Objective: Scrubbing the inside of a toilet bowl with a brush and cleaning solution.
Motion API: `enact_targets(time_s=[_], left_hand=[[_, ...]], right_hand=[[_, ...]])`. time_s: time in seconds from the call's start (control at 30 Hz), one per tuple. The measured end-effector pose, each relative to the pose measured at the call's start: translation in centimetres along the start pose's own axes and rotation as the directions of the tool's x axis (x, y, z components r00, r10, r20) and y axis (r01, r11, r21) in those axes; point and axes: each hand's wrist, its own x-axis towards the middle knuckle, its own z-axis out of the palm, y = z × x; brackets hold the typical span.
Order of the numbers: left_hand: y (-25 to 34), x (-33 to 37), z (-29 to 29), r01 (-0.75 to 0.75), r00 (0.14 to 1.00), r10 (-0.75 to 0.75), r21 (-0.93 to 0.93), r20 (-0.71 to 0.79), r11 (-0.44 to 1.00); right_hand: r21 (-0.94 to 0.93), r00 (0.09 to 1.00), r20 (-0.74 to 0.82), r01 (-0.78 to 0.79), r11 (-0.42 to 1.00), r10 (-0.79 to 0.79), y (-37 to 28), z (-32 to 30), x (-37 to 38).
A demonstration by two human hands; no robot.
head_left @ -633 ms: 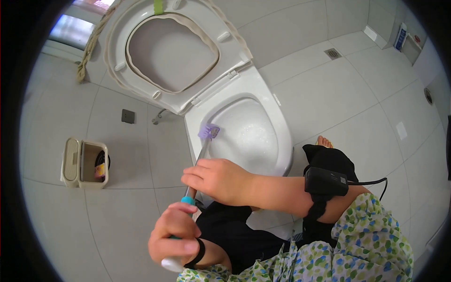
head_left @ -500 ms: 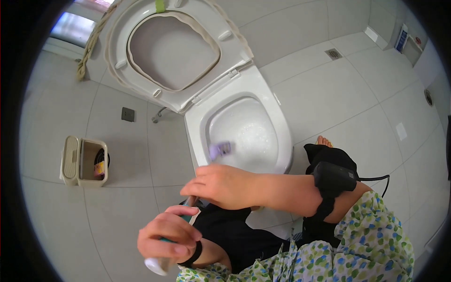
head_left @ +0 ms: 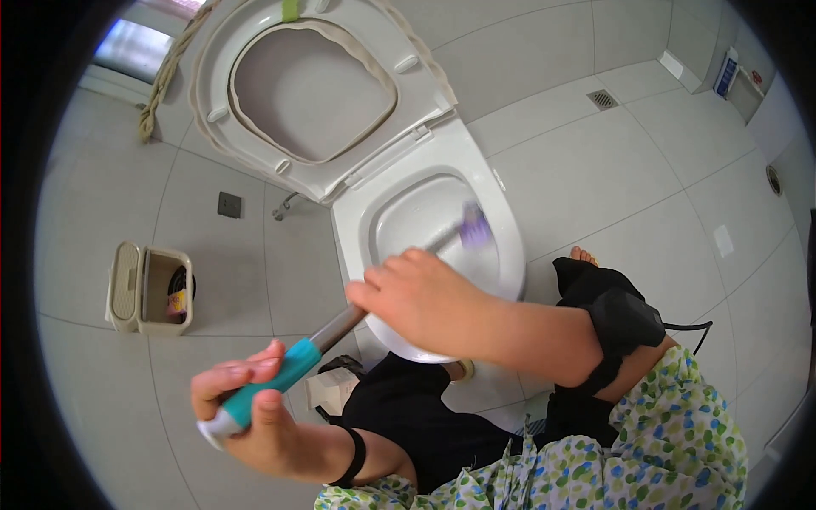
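Observation:
A toilet brush (head_left: 293, 364) with a teal grip and a grey metal shaft slants from the lower left up into the toilet bowl (head_left: 399, 217). My left hand (head_left: 263, 408) is closed round the teal grip near its white end. My right hand (head_left: 416, 297) is closed round the shaft higher up and hides part of it. The purple brush head (head_left: 474, 228), blurred, is at the right side of the bowl's inside. Above the bowl stands the raised toilet seat (head_left: 204, 102) with a cloth-like edging and a green tab.
A beige bin (head_left: 189, 319) with its lid open is at the left and holds a few items. A pale container (head_left: 331, 391) stands beside my left leg. A floor drain (head_left: 603, 99) lies at the upper right. My bare foot (head_left: 584, 255) is right of the toilet.
The brush head has moved from the bowl's left side to its right side. My left hand has gone left, my right hand slightly up, and more of the grip and shaft now shows.

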Motion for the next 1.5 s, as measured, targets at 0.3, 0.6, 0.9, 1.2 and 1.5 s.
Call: enact_targets(time_s=[0.3, 0.6, 0.9, 1.2, 1.5], left_hand=[[-2.0, 0.4, -0.4, 0.17, 0.984, -0.169, -0.021, 0.057, 0.985], [-3.6, 0.7, -1.7, 0.263, 0.961, -0.271, -0.135, -0.048, 0.955], [-2.6, 2.0, 2.1, 0.028, 0.795, -0.13, 0.177, 0.593, 0.984], [-10.2, 1.0, 5.7, 0.516, 0.622, -0.406, 0.041, 0.67, 0.856], [-5.3, 2.4, 5.9, -0.022, 0.989, 0.067, -0.318, 0.132, 0.948]], right_hand=[[-0.101, 0.998, -0.034, -0.063, 0.993, 0.06, 0.4, 1.5, 1.0], [0.183, 0.956, 0.259, -0.189, 0.965, 0.138, -2.8, 3.7, 0.0], [0.25, 0.951, 0.043, -0.306, 0.919, 0.305, 1.2, 9.1, -1.7], [0.136, 0.837, 0.33, -0.499, 0.856, 0.436, 6.8, 9.2, -1.0], [0.437, 0.936, -0.139, -0.235, 0.868, 0.323, 3.5, 1.9, 4.7]])
